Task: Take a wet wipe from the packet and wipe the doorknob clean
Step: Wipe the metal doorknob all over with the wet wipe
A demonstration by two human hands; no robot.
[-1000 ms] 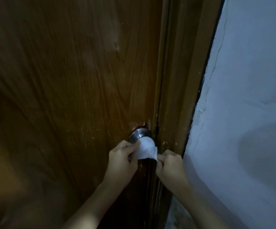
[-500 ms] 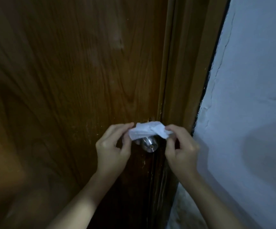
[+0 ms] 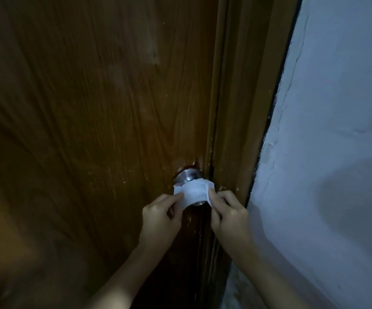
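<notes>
A round silver doorknob (image 3: 188, 175) sticks out of the brown wooden door (image 3: 95, 121) near its right edge. A white wet wipe (image 3: 193, 192) is stretched over the knob's front, hiding most of it; only the knob's base and a sliver below show. My left hand (image 3: 161, 219) pinches the wipe's left end. My right hand (image 3: 227, 211) pinches its right end. Both hands sit just below the knob. No wipe packet is in view.
The wooden door frame (image 3: 238, 121) runs down just right of the knob. A pale painted wall (image 3: 336, 152) with cracks along its edge fills the right side. The lighting is dim.
The wipe went from bunched above the knob, with the knob's face bare, to being pulled down over the knob's front. Both hands dropped lower with it.
</notes>
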